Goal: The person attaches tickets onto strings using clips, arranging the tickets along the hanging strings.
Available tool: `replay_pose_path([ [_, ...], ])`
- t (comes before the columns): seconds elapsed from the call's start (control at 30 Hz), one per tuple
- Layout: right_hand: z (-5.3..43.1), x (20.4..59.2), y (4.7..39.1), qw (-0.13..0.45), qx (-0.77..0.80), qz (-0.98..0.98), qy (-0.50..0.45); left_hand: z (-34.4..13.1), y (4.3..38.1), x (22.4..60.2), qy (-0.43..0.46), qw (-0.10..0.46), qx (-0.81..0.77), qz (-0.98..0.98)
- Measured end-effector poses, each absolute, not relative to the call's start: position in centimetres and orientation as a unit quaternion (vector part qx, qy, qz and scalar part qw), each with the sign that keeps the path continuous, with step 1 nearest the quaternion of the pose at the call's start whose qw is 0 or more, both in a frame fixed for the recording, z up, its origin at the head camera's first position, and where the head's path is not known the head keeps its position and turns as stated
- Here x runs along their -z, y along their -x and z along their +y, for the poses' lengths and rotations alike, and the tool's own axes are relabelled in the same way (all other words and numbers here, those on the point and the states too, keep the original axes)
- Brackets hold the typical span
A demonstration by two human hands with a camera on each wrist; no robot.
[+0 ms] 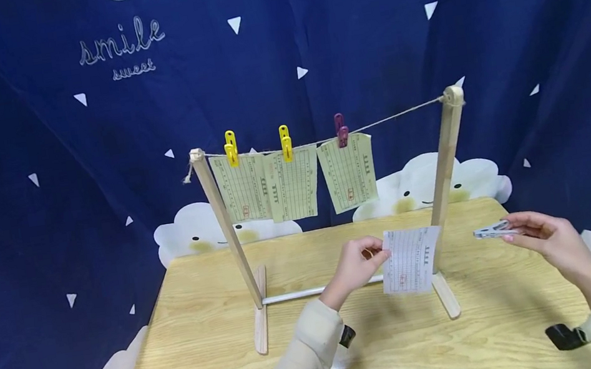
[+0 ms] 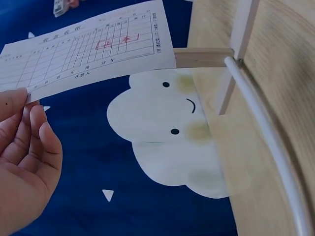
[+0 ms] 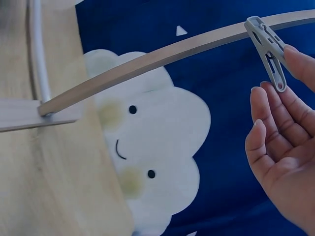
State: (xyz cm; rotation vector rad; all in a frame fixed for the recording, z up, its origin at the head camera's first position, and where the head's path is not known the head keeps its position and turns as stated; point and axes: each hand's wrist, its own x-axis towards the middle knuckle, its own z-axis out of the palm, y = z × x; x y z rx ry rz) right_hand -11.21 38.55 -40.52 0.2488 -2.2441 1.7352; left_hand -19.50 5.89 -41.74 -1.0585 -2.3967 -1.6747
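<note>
Between thumb and fingers, my left hand (image 1: 356, 264) pinches the left edge of a white printed form (image 1: 410, 262), held in front of the rack's right post. Red stamped characters show on the form (image 2: 88, 49) in the left wrist view. To the right, my right hand (image 1: 555, 239) pinches a grey clothespin (image 1: 492, 230) by its handle ends; the clothespin (image 3: 268, 54) points away from the palm in the right wrist view. Three yellowish forms hang from a string (image 1: 399, 114), held by two yellow clothespins (image 1: 286, 143) and a purple clothespin (image 1: 341, 131).
A wooden rack has a left post (image 1: 228, 232), a right post (image 1: 446, 169) and a white bottom bar (image 1: 294, 295). It stands on a wood-grain table (image 1: 197, 331). Behind hangs a dark blue curtain (image 1: 259, 88) with clouds and triangles.
</note>
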Motion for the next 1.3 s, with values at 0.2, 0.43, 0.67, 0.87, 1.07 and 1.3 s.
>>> replay_pose_path([
  [0.2,38.4,39.1,11.8,0.162,-0.602,-0.776,-0.098,6.1,19.9,40.4,0.335,0.032,0.532,-0.777],
  [0.43,38.3,37.6,12.7,0.173,-0.592,-0.777,-0.125,6.4,20.4,38.8,0.335,0.059,0.535,-0.773],
  [0.67,37.5,35.5,13.2,0.180,-0.623,-0.750,-0.128,6.5,21.0,37.6,0.340,0.087,0.544,-0.762],
  [0.87,37.4,34.1,14.0,0.178,-0.657,-0.716,-0.155,6.4,21.0,36.1,0.321,0.077,0.570,-0.752],
  [1.07,37.1,33.3,14.6,0.189,-0.671,-0.699,-0.162,5.9,19.9,33.5,0.311,0.066,0.568,-0.759],
  [1.3,36.6,31.9,15.0,0.195,-0.697,-0.662,-0.192,6.4,21.6,34.4,0.316,0.084,0.565,-0.757],
])
